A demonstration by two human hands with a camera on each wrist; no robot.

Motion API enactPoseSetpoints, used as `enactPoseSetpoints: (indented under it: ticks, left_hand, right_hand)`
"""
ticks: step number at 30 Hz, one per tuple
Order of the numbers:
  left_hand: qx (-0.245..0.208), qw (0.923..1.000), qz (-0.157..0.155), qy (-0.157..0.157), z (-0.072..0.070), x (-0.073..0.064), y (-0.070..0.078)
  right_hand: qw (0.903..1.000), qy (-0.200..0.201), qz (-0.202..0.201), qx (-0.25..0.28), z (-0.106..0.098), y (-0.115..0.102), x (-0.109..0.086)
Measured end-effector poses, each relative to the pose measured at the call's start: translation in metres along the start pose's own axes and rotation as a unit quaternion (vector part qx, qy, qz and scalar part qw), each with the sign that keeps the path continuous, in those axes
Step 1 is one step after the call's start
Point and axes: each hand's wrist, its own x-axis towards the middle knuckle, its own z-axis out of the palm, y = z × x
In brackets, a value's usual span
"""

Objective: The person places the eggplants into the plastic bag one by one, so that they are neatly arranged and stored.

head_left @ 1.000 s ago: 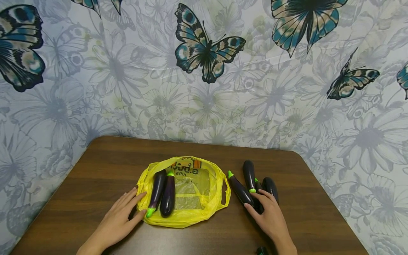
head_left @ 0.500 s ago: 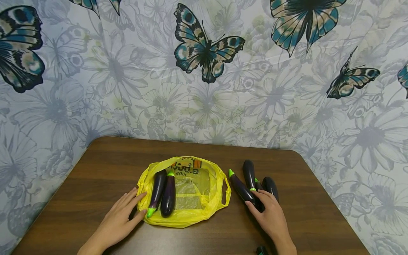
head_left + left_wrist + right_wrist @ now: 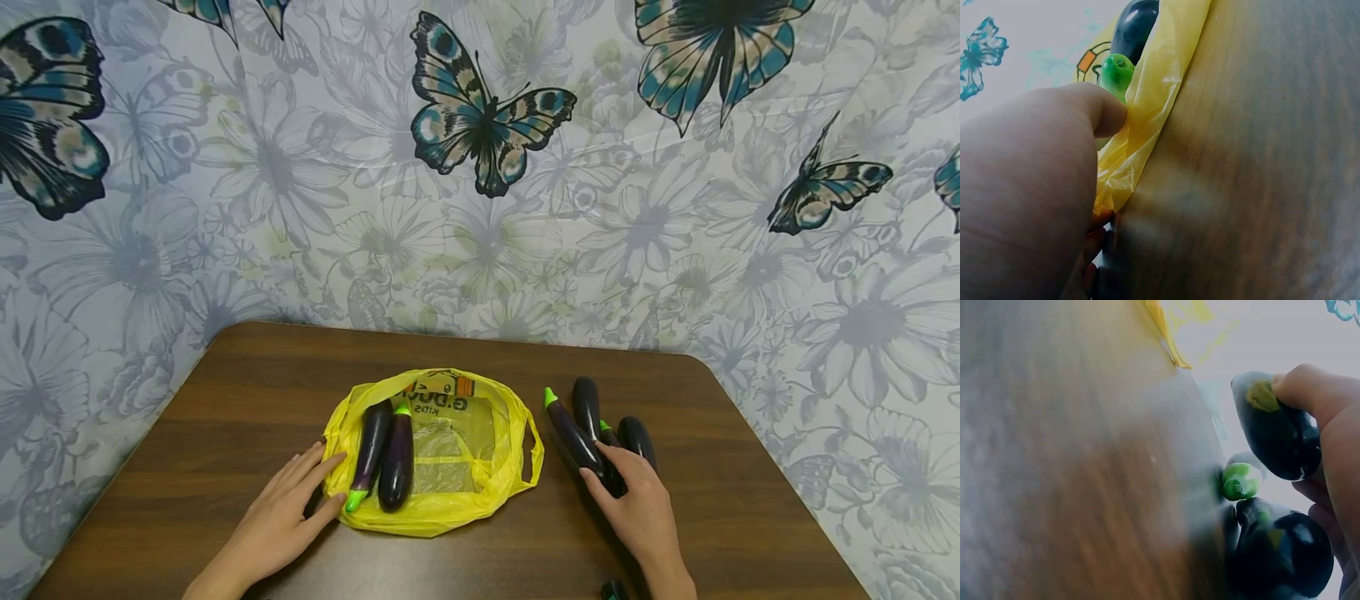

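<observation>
A yellow plastic bag (image 3: 420,527) lies with its mouth open on the table, two eggplants (image 3: 396,462) inside its left part. My left hand (image 3: 277,517) holds the bag's left rim; in the left wrist view the thumb (image 3: 1104,109) lies over the yellow edge and the other fingers are mostly hidden. To the right of the bag, my right hand (image 3: 641,504) grips an eggplant (image 3: 570,433) by its thick lower end, green stem pointing away. The right wrist view shows its rounded end (image 3: 1272,437) tilted up under the thumb. More eggplants (image 3: 587,404) lie close by.
Another dark eggplant (image 3: 636,437) lies just beyond the right hand, near a green stem end (image 3: 606,427). A small dark object (image 3: 613,590) shows at the bottom frame edge by the right forearm. Behind the brown table (image 3: 735,467) hangs a butterfly-patterned wall covering (image 3: 495,250).
The eggplant in my right hand has turned and shifted slightly right, its green stem now farther up and right. The left hand and the bag keep their place.
</observation>
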Motion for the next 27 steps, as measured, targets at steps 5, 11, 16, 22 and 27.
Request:
enactPoseSetpoints:
  ticks: [5, 11, 16, 22, 27]
  left_hand:
    - [0.003, 1.0000, 0.001, 0.000, 0.001, -0.001, -0.001]
    - [-0.004, 1.0000, -0.003, -0.004, 0.002, -0.002, -0.001]
    - [-0.001, 1.0000, 0.000, 0.000, 0.002, 0.000, -0.001]
    - [0.005, 0.9999, 0.006, 0.007, 0.001, 0.000, -0.001]
    - [0.005, 1.0000, 0.005, 0.005, 0.001, 0.000, -0.001]
  right_hand:
    - [0.9999, 0.015, 0.001, -0.001, 0.000, -0.002, -0.001]
    - [0.9994, 0.034, -0.005, -0.003, -0.001, -0.005, 0.000]
    - [0.9981, 0.053, -0.028, 0.016, 0.000, -0.007, 0.002]
    - [0.9974, 0.057, -0.031, 0.032, 0.002, -0.011, 0.003]
    - [0.9981, 0.044, -0.018, 0.039, 0.004, -0.016, 0.001]
